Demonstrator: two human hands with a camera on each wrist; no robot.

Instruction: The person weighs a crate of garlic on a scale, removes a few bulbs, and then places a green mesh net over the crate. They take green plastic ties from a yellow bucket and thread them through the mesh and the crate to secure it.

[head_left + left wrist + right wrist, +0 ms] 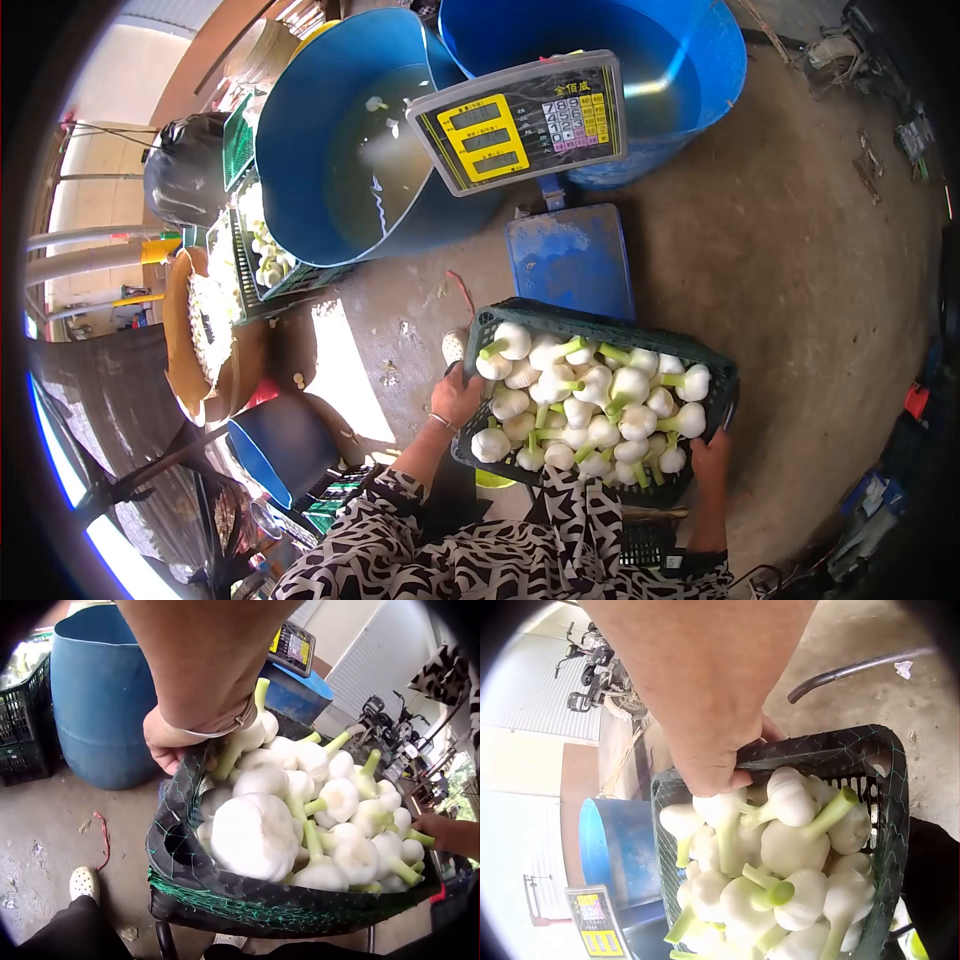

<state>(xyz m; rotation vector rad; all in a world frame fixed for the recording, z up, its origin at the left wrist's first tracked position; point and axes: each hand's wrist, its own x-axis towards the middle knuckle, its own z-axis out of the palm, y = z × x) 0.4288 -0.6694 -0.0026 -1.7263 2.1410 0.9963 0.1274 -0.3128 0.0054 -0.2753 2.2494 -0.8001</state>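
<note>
A dark plastic crate (612, 328) full of white garlic bulbs (590, 385) with cut green stems is in front of the person's body. My left hand (457, 397) grips its left end wall, and my right hand (711, 452) grips the right end. From the left wrist, the left hand (166, 741) is at a corner of the netted crate (225, 889), near a large garlic bulb (253, 836). The right wrist view has the right hand (718, 769) with its thumb inside the crate's rim (889, 825) and fingers partly hidden behind the wall.
Just beyond the crate stands a scale with a blue platform (568, 260) and a tilted display (530, 125). Two blue tubs, one left (290, 130) and one right (715, 70), hold water. More garlic fills a crate (245, 265) at left, near a wide brown basket (180, 350).
</note>
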